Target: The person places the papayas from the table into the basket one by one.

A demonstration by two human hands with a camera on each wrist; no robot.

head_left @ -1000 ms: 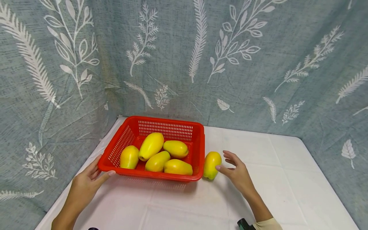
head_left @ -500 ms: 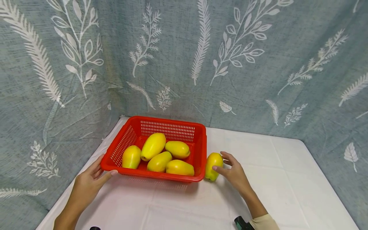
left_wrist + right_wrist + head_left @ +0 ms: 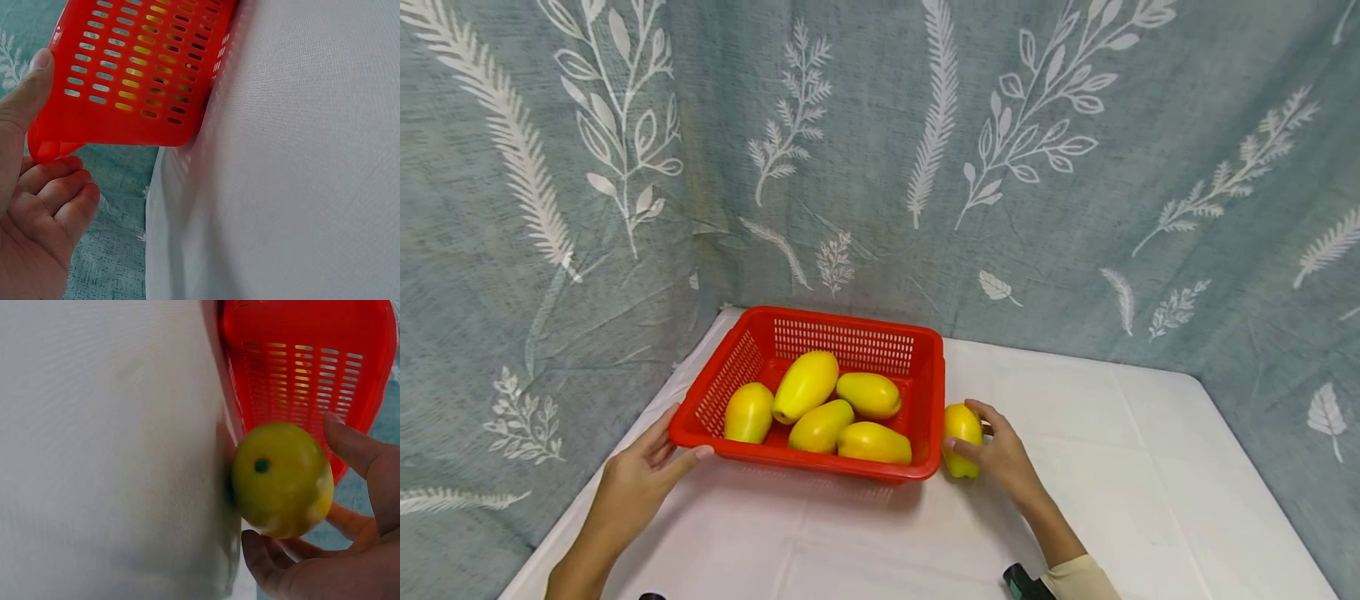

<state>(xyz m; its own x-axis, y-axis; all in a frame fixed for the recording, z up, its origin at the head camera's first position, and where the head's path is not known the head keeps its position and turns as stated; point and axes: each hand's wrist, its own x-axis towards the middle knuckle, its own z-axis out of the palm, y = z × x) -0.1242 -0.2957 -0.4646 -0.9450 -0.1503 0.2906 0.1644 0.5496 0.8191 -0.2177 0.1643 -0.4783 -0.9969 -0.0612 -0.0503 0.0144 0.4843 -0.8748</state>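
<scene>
A red plastic basket (image 3: 741, 450) with slotted walls stands on the white cloth, holding several yellow mangoes (image 3: 806, 387). At its near left corner my left hand (image 3: 638, 483) grips the rim, thumb on top and fingers below; the left wrist view shows the thumb and curled fingers (image 3: 62, 190) at that corner. Right of the basket, one more mango (image 3: 962, 425) stands close against its wall. My right hand (image 3: 1003, 458) holds this mango, with the thumb on the near side and fingers round the far side. The right wrist view shows its round green-yellow end (image 3: 281, 481).
A white cloth (image 3: 1120, 483) covers the table. Blue-grey curtains (image 3: 865, 167) with white leaf prints hang behind it and along both sides. A dark device (image 3: 1026, 582) sits by the right sleeve, and a small dark object (image 3: 652, 596) shows at the bottom edge.
My right hand has moved left onto the mango beside the basket and closed its fingers round it. The left hand keeps its hold on the basket corner. The whole view has shifted slightly.
</scene>
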